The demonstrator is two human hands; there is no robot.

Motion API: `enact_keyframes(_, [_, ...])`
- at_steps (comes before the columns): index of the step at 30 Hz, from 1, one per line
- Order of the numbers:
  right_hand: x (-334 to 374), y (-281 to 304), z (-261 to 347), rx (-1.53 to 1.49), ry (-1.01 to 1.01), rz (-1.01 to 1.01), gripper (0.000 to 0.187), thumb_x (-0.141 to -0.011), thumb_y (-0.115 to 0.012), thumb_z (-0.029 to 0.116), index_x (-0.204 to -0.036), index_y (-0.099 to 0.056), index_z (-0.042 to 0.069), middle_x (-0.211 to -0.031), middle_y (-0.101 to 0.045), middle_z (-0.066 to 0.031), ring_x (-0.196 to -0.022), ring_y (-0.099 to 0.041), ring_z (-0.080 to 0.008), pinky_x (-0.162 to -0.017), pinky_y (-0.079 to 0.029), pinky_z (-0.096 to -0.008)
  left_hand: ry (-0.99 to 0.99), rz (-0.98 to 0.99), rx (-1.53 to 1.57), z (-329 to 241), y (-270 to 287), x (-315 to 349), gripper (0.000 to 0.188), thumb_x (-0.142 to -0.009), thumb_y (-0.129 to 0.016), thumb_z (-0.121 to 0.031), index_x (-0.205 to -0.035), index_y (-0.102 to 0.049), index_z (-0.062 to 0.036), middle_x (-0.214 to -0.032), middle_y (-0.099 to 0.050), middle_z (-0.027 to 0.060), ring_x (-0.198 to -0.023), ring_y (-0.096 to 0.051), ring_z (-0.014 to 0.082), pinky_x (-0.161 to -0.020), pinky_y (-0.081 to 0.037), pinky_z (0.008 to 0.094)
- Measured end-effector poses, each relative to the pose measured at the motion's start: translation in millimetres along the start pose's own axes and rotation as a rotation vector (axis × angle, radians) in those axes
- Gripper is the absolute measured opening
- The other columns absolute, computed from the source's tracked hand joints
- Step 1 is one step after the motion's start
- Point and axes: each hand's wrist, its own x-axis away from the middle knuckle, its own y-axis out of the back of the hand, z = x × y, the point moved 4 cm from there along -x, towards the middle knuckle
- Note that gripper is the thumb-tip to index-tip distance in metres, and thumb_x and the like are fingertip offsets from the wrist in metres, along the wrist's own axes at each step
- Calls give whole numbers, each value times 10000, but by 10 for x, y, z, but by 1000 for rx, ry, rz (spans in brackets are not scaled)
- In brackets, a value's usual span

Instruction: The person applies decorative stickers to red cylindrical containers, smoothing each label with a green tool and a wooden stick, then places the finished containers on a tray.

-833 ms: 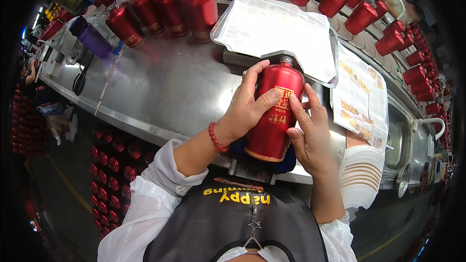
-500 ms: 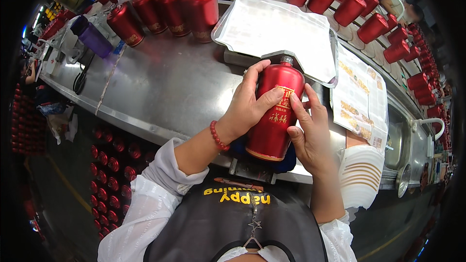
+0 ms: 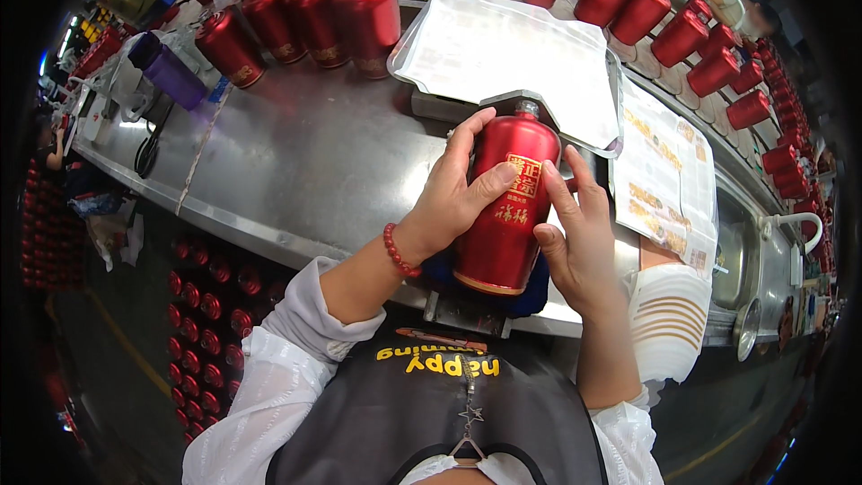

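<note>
A glossy red bottle (image 3: 507, 216) with gold lettering lies tilted in front of me, its bare neck pointing away. My left hand (image 3: 453, 189) is closed round its left side, thumb pressed on the front beside the gold label. On the other side is my right hand (image 3: 579, 238), its fingers spread; the fingertips are at the bottle's right edge and the thumb points toward its side. Under the bottle's base shows a dark blue cloth (image 3: 530, 298). Behind the neck is a grey metal bracket (image 3: 528, 99).
Several red bottles stand at the back left of the steel table (image 3: 296, 153), near a purple bottle (image 3: 169, 72). A paper-covered tray (image 3: 512, 54) lies ahead. More red bottles ride a curved conveyor (image 3: 669, 81) beyond. Printed paper (image 3: 664, 171) and a sink (image 3: 738, 242) are on the right.
The bottles on the conveyor have shifted to the right. My right fingers have moved slightly off the label to the bottle's edge. My left hand keeps its hold.
</note>
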Motion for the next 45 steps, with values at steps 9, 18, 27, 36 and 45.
enact_keyframes(9, [4, 5, -80, 32, 22, 4, 513, -999, -599, 360, -1440, -552, 103, -1493, -460, -221, -1252, -530, -347, -1019, -467, -420, 2, 92, 54, -67, 45, 97, 738, -1051, -507, -422, -1556, -207, 27, -1516, -371, 170, -1389, -392, 220, -1147, -334, 339])
enact_keyframes(18, [51, -52, -101, -36, 59, -7, 493, -964, -654, 277, -1414, -577, 91, -1465, -454, -257, -1086, -552, -341, -980, -457, -424, -10, 90, 118, -89, 88, 146, 703, -1069, -467, -419, -1562, -203, 6, -1475, -445, 148, -1337, -472, 182, -1116, -388, 331])
enact_keyframes(27, [39, -37, -2, 17, 56, 59, 514, -928, -684, 225, -1426, -576, 155, -1506, -399, -255, -1083, -534, -353, -983, -460, -442, -64, 18, -208, -31, 3, 128, 837, -949, -706, -237, -1565, -184, -13, -1516, -350, 165, -1399, -384, 231, -1164, -324, 372])
enact_keyframes(36, [44, 3, -15, 22, 66, 18, 552, -877, -720, 103, -1409, -572, 110, -1457, -460, -252, -1106, -571, -346, -960, -486, -430, -43, -14, -124, -60, -36, 149, 851, -924, -715, -337, -1534, -242, 21, -1526, -318, 239, -1432, -334, 327, -1188, -278, 410])
enact_keyframes(45, [-623, 379, 117, 105, 189, 43, 172, -855, -711, 76, -938, -563, 52, -684, -605, -116, -624, -665, -300, -548, -502, -365, -79, -16, -191, -110, -50, 146, 859, -945, -686, -396, -1541, -227, 19, -1512, -330, 242, -1420, -348, 326, -1185, -281, 412])
